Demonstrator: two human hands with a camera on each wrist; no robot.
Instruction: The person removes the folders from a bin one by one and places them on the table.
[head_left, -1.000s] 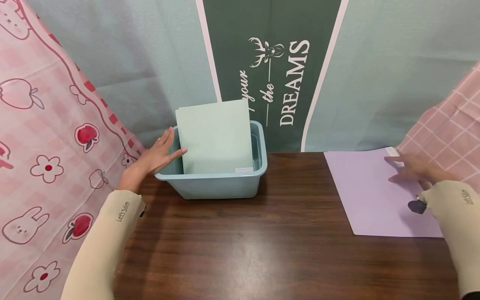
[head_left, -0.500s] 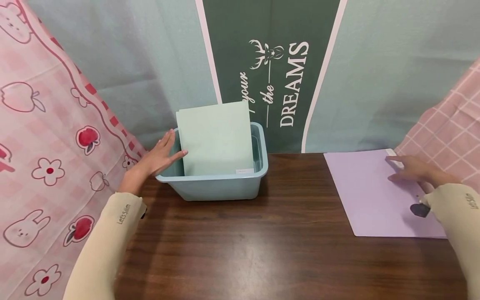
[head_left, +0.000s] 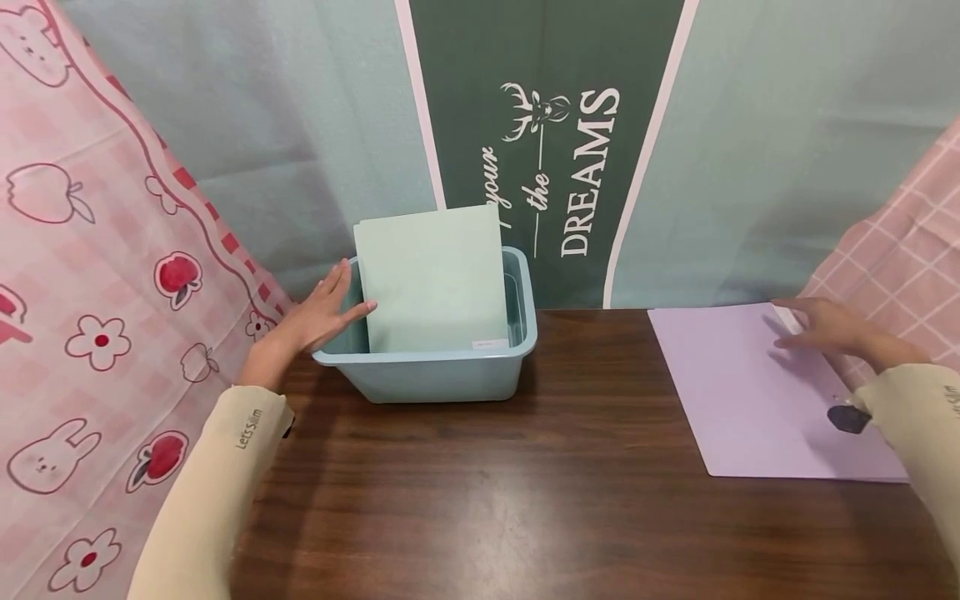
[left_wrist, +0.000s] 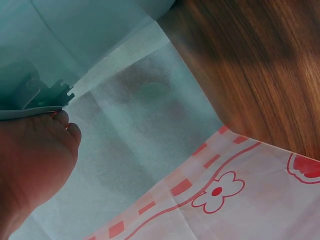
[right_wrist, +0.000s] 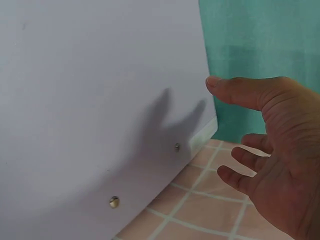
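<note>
A light blue plastic bin (head_left: 420,379) stands at the back left, with pale green file folders (head_left: 431,283) upright in it. My left hand (head_left: 318,317) rests at the bin's left rim, fingers straight and thumb reaching over the folders' left edge. In the left wrist view, the hand (left_wrist: 40,160) shows against the bin (left_wrist: 85,35). A lilac folder (head_left: 750,392) lies flat at the right, and two metal studs show along its edge in the right wrist view. Over its far right corner, my right hand (head_left: 836,333) has its thumb and fingers apart, with nothing between them.
A pink patterned cloth (head_left: 97,350) hangs along the left side. Another pink checked cloth (head_left: 900,250) borders the lilac folder at the right. Behind the brown wooden table (head_left: 480,500) hangs a blue-green curtain (head_left: 750,150) with a dark printed panel.
My right hand has moved slightly right, toward the lilac folder's far right edge. The left hand, the bin and the green folders stay in place.
</note>
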